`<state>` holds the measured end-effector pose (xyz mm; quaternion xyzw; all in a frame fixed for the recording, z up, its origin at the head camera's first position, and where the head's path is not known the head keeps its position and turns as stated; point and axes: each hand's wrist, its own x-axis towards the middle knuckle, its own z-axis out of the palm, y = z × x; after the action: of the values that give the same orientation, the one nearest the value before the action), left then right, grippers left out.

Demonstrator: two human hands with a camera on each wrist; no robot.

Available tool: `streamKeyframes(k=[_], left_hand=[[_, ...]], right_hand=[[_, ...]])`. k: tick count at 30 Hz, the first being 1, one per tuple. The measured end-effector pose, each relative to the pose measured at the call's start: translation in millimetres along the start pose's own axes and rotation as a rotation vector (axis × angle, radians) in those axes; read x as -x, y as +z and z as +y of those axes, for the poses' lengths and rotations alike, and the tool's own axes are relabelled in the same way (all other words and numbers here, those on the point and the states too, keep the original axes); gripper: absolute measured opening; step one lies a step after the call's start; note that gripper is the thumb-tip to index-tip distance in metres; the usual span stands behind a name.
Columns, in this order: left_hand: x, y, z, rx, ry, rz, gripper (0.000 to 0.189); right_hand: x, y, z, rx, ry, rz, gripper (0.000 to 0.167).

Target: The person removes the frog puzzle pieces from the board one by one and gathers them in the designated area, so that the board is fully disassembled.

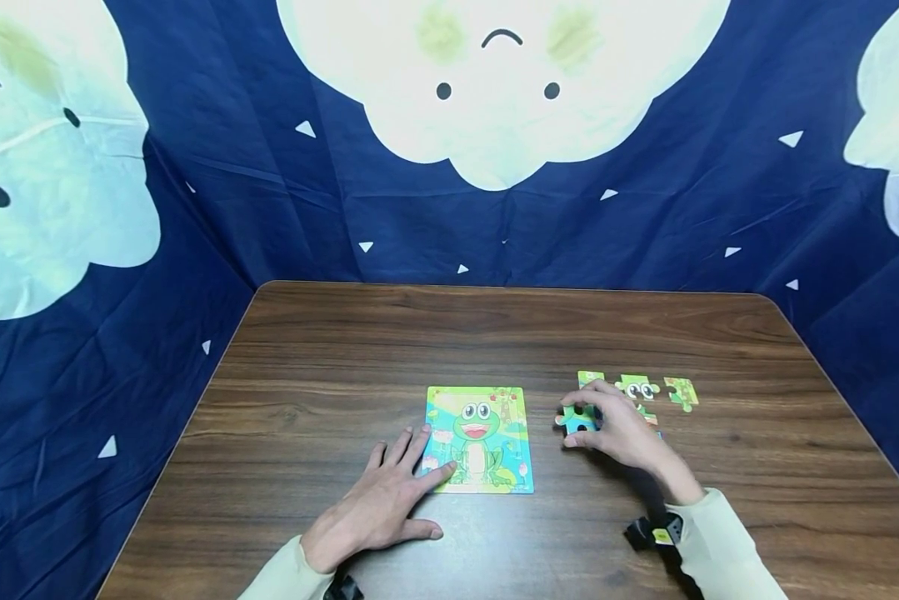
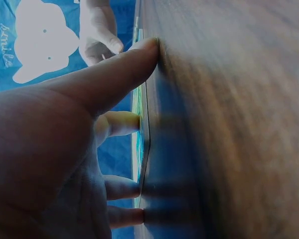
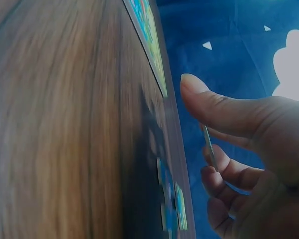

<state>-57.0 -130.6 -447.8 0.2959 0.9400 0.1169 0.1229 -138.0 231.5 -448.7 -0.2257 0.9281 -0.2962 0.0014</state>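
My left hand [image 1: 382,504] lies spread with its fingers resting on the left edge of a square frog picture board [image 1: 507,442] and the thumb on the wood beside it. To the right of the board, my right hand [image 1: 621,429] pinches a jigsaw piece [image 1: 580,423] with blue and green on it between thumb and fingers. The right wrist view shows that piece [image 3: 210,148] nearly edge-on, held above the table. Part of it is hidden by the fingers.
Several loose jigsaw pieces lie beyond and under the right hand, among them one with the frog's eyes [image 1: 636,387] and a green corner piece [image 1: 681,392]. The brown wooden table [image 1: 329,350] ends at a dark blue curtain [image 1: 419,217] with white clouds.
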Motion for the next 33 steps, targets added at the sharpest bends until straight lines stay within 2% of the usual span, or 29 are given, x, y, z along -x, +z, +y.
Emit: streamKeyframes(k=[15, 27, 33], left_hand=[[0.2, 0.0, 0.1, 0.007, -0.006, -0.008, 0.074], [0.0, -0.2, -1.3, 0.007, -0.011, -0.038, 0.074], [0.0, 0.4, -1.2, -0.004, -0.005, -0.023, 0.073]], right_hand=[[18.7, -26.2, 23.6, 0.076, 0.070, 0.008, 0.048], [34.7, -44.3, 43.1, 0.069, 0.131, 0.005, 0.046], [43.3, -54.8, 50.8, 0.072, 0.181, 0.006, 0.048]])
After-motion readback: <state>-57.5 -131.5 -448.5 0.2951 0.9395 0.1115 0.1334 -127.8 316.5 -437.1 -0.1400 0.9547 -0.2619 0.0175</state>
